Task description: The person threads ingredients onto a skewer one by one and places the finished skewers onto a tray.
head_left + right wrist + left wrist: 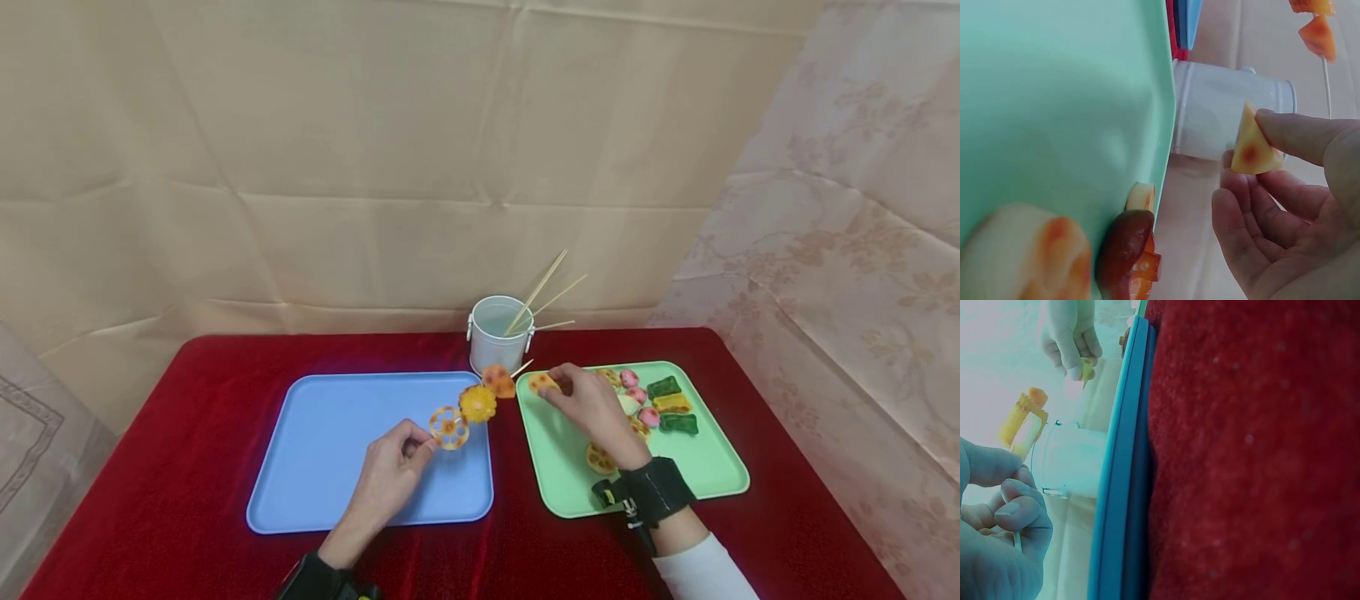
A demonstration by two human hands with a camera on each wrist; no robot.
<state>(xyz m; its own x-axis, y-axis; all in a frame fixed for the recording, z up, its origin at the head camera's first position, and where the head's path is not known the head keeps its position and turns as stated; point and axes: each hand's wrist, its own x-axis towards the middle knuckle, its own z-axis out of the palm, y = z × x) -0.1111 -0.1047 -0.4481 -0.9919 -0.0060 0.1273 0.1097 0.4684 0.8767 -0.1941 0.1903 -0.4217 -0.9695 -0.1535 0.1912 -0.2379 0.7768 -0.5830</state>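
Observation:
My left hand (pixel 390 467) pinches a wooden skewer (pixel 522 367) over the blue tray (pixel 337 492). On it are a lotus root slice (pixel 449 428) nearest the fingers, a scalloped yellow corn slice (pixel 477 403) and an orange-brown piece (pixel 498 381); the bare tip points to the upper right. Most of the stick inside the fist is hidden, though a short end (pixel 1017 540) shows in the left wrist view. Between thumb and fingers, my right hand (pixel 596 408) holds a yellow triangular piece with a brown spot (pixel 1254 147), raised over the green tray's far left corner.
A white bucket (pixel 498 346) holding several skewers stands behind the trays. On the green tray (pixel 720 467) lie pink balls (pixel 628 378), green rolls (pixel 678 423), a yellow roll (pixel 672 402) and more lotus slices (pixel 600 460). Red cloth (pixel 172 500) covers the table; a beige curtain hangs behind.

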